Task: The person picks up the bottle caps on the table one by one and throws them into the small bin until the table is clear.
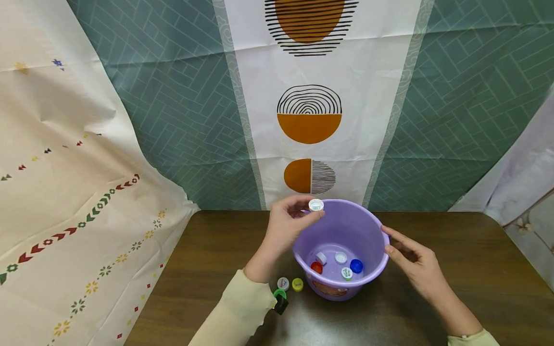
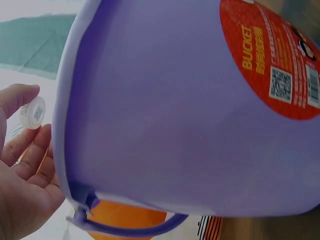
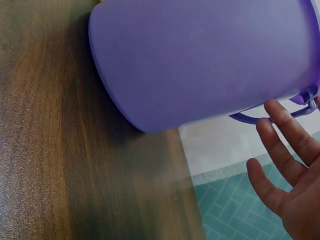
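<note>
My left hand [image 1: 284, 222] pinches a white bottle cap [image 1: 316, 205] between thumb and fingers, above the left part of the purple bucket's rim. In the left wrist view this cap [image 2: 33, 113] is held just outside the rim. My right hand [image 1: 417, 264] holds the right side of the bucket [image 1: 346, 221] at its rim with thumb and index finger. Its other fingers [image 3: 282, 157] stay spread beside the wall in the right wrist view. Inside the bucket lie a red cap [image 1: 317, 267], a blue cap [image 1: 357, 265] and several white caps [image 1: 341, 258].
Left of the bucket on the brown wooden table [image 1: 216, 259] lie a white cap [image 1: 283, 283], a yellow cap [image 1: 297, 284], a green cap [image 1: 280, 292] and a black cap [image 1: 281, 304]. A patterned curtain [image 1: 309, 72] hangs behind the table.
</note>
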Action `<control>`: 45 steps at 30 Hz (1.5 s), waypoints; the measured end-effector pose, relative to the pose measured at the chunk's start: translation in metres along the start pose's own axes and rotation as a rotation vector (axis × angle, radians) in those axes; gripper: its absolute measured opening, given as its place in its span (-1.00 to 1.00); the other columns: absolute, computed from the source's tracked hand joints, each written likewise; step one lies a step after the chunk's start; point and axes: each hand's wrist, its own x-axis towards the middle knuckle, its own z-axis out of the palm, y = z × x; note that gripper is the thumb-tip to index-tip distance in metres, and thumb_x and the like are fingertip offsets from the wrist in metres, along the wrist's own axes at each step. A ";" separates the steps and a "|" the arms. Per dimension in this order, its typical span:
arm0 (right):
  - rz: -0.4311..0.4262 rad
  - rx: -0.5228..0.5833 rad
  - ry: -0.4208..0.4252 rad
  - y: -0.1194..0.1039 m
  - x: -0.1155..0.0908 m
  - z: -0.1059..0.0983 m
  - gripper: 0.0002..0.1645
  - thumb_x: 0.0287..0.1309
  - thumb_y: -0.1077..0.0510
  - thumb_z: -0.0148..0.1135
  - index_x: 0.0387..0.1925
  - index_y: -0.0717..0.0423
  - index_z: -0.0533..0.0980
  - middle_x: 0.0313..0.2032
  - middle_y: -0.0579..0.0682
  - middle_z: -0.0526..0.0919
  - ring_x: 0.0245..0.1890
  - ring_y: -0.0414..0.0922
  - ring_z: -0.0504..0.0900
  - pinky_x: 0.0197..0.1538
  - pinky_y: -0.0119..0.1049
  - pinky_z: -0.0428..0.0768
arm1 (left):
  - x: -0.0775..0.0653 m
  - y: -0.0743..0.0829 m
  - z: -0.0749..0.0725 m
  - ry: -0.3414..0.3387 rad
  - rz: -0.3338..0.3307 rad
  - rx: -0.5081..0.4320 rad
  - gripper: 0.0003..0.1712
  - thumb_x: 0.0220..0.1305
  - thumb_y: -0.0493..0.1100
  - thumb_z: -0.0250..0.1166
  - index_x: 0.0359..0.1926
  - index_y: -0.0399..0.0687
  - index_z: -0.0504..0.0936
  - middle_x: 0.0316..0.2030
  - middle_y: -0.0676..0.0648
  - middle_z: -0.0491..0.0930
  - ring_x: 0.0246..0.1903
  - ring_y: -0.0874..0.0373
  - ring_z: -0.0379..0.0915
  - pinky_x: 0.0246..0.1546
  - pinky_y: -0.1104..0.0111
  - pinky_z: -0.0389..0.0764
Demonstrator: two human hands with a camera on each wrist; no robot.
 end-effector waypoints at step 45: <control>-0.001 -0.008 -0.002 0.001 0.001 0.000 -0.42 0.16 0.32 0.19 0.24 0.05 0.39 -0.21 0.00 0.71 -0.29 -0.28 0.67 -0.28 -0.48 0.59 | 0.002 0.000 0.014 -0.059 -0.006 0.042 -0.57 -0.05 0.01 0.48 -0.08 0.15 0.65 -0.14 0.10 0.67 -0.08 0.29 0.56 0.05 0.10 0.53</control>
